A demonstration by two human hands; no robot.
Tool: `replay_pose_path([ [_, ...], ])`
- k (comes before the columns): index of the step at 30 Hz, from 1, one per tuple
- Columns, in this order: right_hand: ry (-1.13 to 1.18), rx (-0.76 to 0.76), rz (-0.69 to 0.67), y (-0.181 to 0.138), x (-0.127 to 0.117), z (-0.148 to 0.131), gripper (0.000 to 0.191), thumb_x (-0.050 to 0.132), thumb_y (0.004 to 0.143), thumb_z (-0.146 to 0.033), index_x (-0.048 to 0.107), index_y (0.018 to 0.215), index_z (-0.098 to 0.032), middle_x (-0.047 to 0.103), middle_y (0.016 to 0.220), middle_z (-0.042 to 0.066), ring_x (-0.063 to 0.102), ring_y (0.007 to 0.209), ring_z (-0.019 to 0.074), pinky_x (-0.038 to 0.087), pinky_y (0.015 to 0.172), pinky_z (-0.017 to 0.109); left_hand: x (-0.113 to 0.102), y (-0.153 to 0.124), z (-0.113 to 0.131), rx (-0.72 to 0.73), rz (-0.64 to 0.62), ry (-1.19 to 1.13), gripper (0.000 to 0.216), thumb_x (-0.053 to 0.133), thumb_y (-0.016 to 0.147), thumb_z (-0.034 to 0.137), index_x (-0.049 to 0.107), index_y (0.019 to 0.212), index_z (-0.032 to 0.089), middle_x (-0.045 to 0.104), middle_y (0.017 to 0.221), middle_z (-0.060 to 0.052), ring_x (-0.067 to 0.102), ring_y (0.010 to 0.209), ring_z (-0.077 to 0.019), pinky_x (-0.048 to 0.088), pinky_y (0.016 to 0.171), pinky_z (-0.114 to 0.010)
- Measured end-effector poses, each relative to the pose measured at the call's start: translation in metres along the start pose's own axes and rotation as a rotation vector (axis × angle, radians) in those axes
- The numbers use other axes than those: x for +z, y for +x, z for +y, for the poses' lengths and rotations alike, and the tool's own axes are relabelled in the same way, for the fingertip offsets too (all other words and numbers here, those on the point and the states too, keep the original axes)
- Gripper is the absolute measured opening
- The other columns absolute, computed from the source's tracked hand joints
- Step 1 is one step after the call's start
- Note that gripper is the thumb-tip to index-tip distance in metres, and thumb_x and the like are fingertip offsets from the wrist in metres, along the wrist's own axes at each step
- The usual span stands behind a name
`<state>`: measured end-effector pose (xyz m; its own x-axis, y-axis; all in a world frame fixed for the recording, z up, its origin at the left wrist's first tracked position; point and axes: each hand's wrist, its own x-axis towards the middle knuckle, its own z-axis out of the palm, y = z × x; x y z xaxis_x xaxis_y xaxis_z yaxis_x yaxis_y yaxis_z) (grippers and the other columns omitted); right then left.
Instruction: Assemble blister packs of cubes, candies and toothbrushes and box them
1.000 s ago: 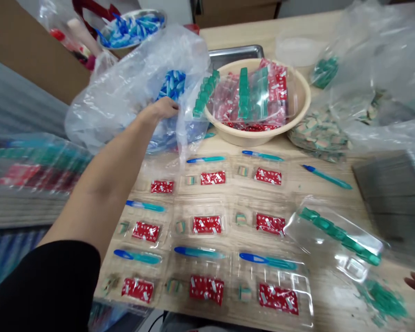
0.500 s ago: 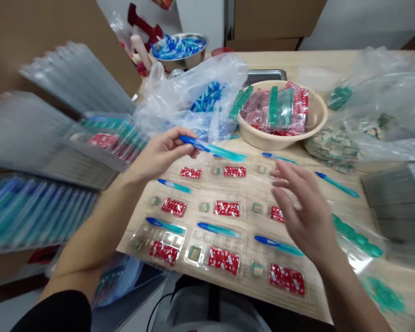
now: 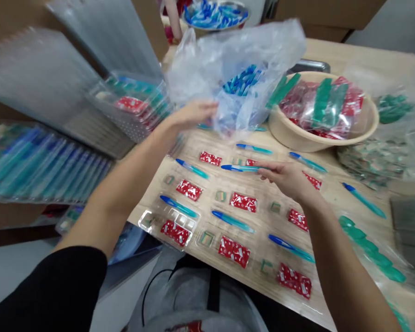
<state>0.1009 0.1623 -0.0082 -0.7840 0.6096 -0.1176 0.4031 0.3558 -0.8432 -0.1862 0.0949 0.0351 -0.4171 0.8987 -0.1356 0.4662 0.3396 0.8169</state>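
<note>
The table point(image 3: 335, 53) runs across the view, and a grid of clear trays point(image 3: 180, 219) covers its near part. At the left, off the table, lean blurred stacks point(image 3: 38, 161) of filled trays. A big clear bag point(image 3: 263, 50) stands at the table's far left, slumped open toward the person, with a heap of blue bag pens point(image 3: 242, 80) inside. Just right of it sits a tan basin point(image 3: 297, 138) full of red and green packs. Behind the bag is a metal bowl point(image 3: 214, 11), also holding blue pens.

The left hand point(image 3: 193, 113) reaches out to the bag's near edge and touches the film there. Its fingers are loosely curled, and whether they grip the film cannot be told. The right hand point(image 3: 287, 177) hovers over the far middle of the grid, fingers pinched on the teal end of a pen point(image 3: 238, 168). That pen lies level, blue cap pointing left, just above a tray in the far row.

Most trays hold a tray pen point(image 3: 233, 222), a red packet point(image 3: 233, 251) and a small striped block point(image 3: 206, 238).
</note>
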Motion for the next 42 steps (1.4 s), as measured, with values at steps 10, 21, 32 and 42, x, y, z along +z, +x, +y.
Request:
replay_pose_path([
  [10, -0.386, -0.169, 0.213, 0.118, 0.082, -0.015, 0.033, 0.05, 0.083, -0.014, 0.07, 0.11, -0.015, 0.071, 0.1, 0.008, 0.061, 0.091, 0.0224, 0.046, 0.084, 0.035, -0.01, 0.046, 0.048, 0.036, 0.267, -0.586, 0.04, 0.039, 0.09, 0.01, 0.059, 0.123, 0.018, 0.059, 0.128, -0.003, 0.064, 0.109, -0.0179, 0.055, 0.073, -0.027],
  [21, -0.615, -0.231, 0.083, 0.116, 0.097, -0.011, 0.038, 0.04, 0.088, -0.008, 0.07, 0.111, -0.012, 0.063, 0.123, 0.017, 0.051, 0.116, 0.0304, 0.035, 0.101, 0.046, -0.009, 0.005, 0.013, -0.019, 0.169, -0.269, 0.038, 0.04, 0.094, 0.013, 0.054, 0.128, 0.018, 0.068, 0.108, -0.005, 0.065, 0.098, -0.0141, 0.055, 0.081, -0.029],
  [32, -0.397, -0.301, 0.169, -0.025, 0.047, -0.023, 0.032, 0.042, 0.094, -0.019, 0.069, 0.112, -0.017, 0.072, 0.112, 0.011, 0.067, 0.104, 0.0215, 0.051, 0.093, 0.035, 0.011, -0.051, -0.023, 0.006, -0.041, 0.671, 0.049, 0.045, 0.09, 0.026, 0.054, 0.137, 0.014, 0.074, 0.102, -0.013, 0.068, 0.102, -0.0277, 0.048, 0.093, -0.035],
  [42, -0.632, 0.102, 0.837, -0.131, -0.117, 0.002, 0.023, 0.05, 0.092, -0.025, 0.071, 0.1, -0.021, 0.071, 0.109, 0.011, 0.064, 0.105, 0.0241, 0.046, 0.099, 0.044, 0.02, -0.135, -0.005, 0.142, -0.125, 0.388, 0.064, 0.042, 0.075, 0.06, 0.067, 0.115, 0.018, 0.075, 0.102, -0.008, 0.07, 0.089, -0.0291, 0.055, 0.083, -0.036],
])
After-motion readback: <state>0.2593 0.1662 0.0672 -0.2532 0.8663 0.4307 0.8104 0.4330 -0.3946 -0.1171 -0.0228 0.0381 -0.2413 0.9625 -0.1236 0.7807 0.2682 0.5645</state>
